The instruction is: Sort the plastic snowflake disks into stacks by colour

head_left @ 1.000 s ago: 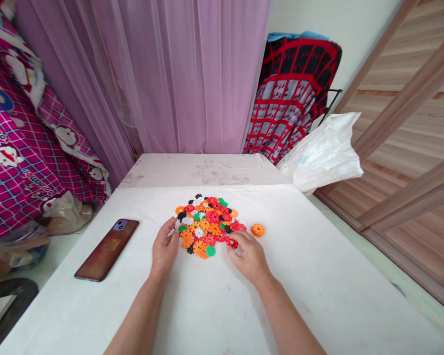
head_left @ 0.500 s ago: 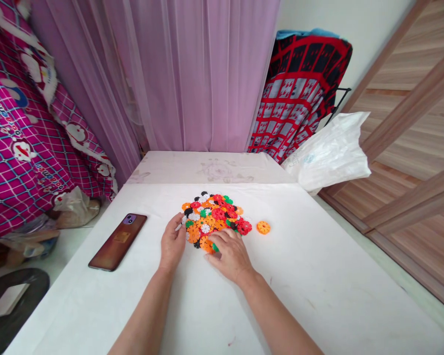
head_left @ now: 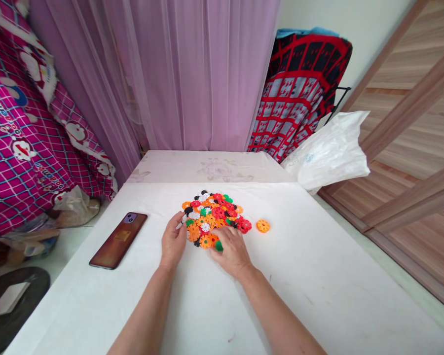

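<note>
Resting beside the disc pile (head_left: pixel 214 214), right hand (head_left: pixel 232 251) touches a green disc (head_left: pixel 218 245).

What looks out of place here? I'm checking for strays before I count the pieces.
One orange disc lies alone on the table, apart from the right edge of the pile of discs. The left hand rests at the pile's left edge, and the right hand touches a green disc at its near edge.

Both forearms reaching forward, left hand (head_left: pixel 173 241) palm down, right hand (head_left: pixel 232 251) fingers curled, close together
</note>
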`<action>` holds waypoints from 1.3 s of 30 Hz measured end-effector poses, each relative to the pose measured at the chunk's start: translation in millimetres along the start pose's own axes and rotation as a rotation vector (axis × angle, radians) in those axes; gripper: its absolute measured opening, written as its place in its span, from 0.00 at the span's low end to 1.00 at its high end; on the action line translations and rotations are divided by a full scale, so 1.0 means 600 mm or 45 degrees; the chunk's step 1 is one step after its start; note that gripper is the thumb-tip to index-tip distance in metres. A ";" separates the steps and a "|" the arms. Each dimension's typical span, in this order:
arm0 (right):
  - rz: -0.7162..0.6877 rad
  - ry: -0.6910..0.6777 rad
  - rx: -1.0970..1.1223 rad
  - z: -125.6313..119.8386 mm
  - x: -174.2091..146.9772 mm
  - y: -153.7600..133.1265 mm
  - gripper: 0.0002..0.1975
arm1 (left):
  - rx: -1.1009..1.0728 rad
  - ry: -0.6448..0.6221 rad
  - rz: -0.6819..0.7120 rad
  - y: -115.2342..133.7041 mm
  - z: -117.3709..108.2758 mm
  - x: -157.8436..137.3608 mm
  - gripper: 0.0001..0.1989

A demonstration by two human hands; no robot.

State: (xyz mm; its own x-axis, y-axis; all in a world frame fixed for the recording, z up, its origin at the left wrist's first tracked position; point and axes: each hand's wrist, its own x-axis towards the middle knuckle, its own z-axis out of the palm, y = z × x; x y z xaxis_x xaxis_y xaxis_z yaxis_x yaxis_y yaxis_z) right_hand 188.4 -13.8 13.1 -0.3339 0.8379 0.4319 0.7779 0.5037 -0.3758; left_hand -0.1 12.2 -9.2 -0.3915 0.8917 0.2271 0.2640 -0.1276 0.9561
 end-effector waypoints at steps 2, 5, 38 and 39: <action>0.017 -0.040 -0.064 -0.004 -0.001 0.000 0.17 | -0.001 0.004 -0.001 -0.001 0.001 -0.001 0.18; 0.044 -0.086 -0.103 -0.003 -0.001 0.000 0.19 | -0.003 0.009 0.000 -0.001 0.002 -0.001 0.18; 0.730 0.485 0.187 -0.082 -0.037 0.225 0.29 | -0.006 -0.003 -0.030 0.002 -0.002 0.000 0.18; 0.717 0.473 0.176 -0.080 -0.036 0.223 0.29 | -0.004 -0.008 -0.032 0.002 -0.002 0.001 0.18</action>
State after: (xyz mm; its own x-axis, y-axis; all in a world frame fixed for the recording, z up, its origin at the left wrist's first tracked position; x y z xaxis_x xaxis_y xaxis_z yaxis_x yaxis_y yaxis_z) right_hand 325.1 25.4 -7.1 0.3251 0.8645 0.3833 0.6961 0.0556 -0.7158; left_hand -1.1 11.8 -7.7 -0.3925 0.8974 0.2017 0.2514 -0.1062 0.9620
